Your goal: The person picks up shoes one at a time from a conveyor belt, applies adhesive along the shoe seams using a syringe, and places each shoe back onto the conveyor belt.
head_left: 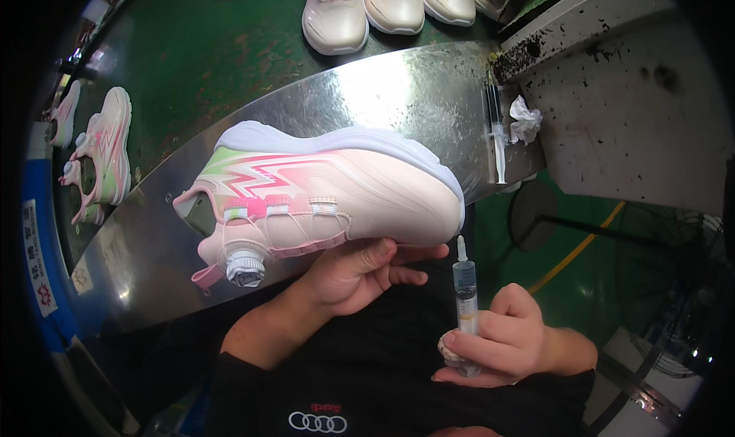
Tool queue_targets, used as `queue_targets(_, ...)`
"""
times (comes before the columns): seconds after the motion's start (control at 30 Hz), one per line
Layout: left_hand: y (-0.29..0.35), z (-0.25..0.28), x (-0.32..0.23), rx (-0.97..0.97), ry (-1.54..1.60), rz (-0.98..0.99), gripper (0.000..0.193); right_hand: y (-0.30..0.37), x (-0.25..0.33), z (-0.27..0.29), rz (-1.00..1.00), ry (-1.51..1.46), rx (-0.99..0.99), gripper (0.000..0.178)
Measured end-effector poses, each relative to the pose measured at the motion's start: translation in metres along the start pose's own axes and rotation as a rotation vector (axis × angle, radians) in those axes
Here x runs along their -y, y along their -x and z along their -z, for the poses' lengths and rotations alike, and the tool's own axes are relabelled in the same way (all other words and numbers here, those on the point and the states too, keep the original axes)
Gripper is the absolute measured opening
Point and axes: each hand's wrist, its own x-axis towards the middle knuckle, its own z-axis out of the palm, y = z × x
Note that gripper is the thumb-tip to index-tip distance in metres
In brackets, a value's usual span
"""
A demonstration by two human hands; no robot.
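A pale pink sneaker (337, 184) with a white sole, pink zigzag stripes, green heel area and a round lacing dial lies on its side in the air, sole facing away from me. My left hand (356, 278) supports it from the near side, thumb and fingers around the upper near the forefoot. My right hand (513, 336) grips a clear syringe (465, 284) upright, fingers curled around the barrel. It holds clear liquid. The syringe's tip is at the toe, close to the sole edge; whether it touches I cannot tell.
Beneath the sneaker is a shiny metal bench (298, 104). Another syringe (498, 142) and a crumpled white tissue (525, 121) lie at its right end, beside a stained pale panel (628, 123). More sneakers (334, 20) stand on the green surface beyond; others (107, 146) are at left.
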Motion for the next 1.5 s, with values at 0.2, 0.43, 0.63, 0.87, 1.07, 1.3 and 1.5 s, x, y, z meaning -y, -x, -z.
queue_targets(0.2,0.002,-0.009,-0.002,0.012,0.008,-0.031,0.042,0.002,-0.003,-0.012,0.065,0.116,-0.032,0.032)
queue_targets(0.43,-0.002,-0.02,-0.004,0.023,0.036,-0.041,0.043,0.005,-0.008,-0.016,0.113,0.232,-0.065,0.03)
queue_targets(0.63,0.007,-0.015,-0.006,0.002,0.005,-0.07,0.042,0.0,-0.007,-0.017,0.192,0.252,-0.082,0.03)
queue_targets(0.87,0.093,-0.013,0.003,-0.226,-0.009,-0.025,0.065,0.014,-0.042,-0.02,-0.004,0.26,-0.271,0.055)
queue_targets(1.07,0.167,-0.023,-0.02,-0.577,-0.3,-0.316,0.084,-0.042,-0.109,-0.053,-0.026,0.185,-0.279,0.049)
queue_targets(1.3,0.09,0.001,-0.115,-0.582,-0.663,-0.442,0.068,-0.056,-0.13,-0.061,-0.114,0.088,-0.422,0.047)
queue_targets(1.5,-0.035,0.031,-0.239,-0.583,-0.734,-0.372,0.045,-0.061,-0.127,-0.066,-0.133,0.093,-0.399,0.047)
